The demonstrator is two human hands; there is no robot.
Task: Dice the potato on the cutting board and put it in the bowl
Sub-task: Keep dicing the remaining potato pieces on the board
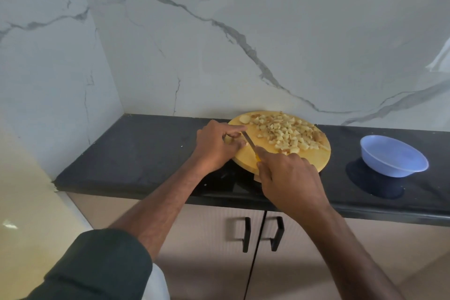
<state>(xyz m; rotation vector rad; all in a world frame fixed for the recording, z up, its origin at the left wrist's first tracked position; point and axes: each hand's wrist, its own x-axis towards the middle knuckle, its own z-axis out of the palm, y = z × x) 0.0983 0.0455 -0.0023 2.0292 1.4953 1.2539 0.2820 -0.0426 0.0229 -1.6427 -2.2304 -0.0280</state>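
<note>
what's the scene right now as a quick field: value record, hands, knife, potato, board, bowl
left hand: holds a potato piece at the board's left edge
right hand: grips the knife by its yellow handle
knife: blade at the potato piece, beside the left fingers
dice: heaped on the board's far and right part
uncut piece: at the board's far left edge
board: round, on the dark counter
bowl: blue, right of the board, no potato visible inside

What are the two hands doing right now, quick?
Left hand: closed, fingers curled around a potato piece on the cutting board.
Right hand: closed, gripping the knife by its yellow handle.
</note>
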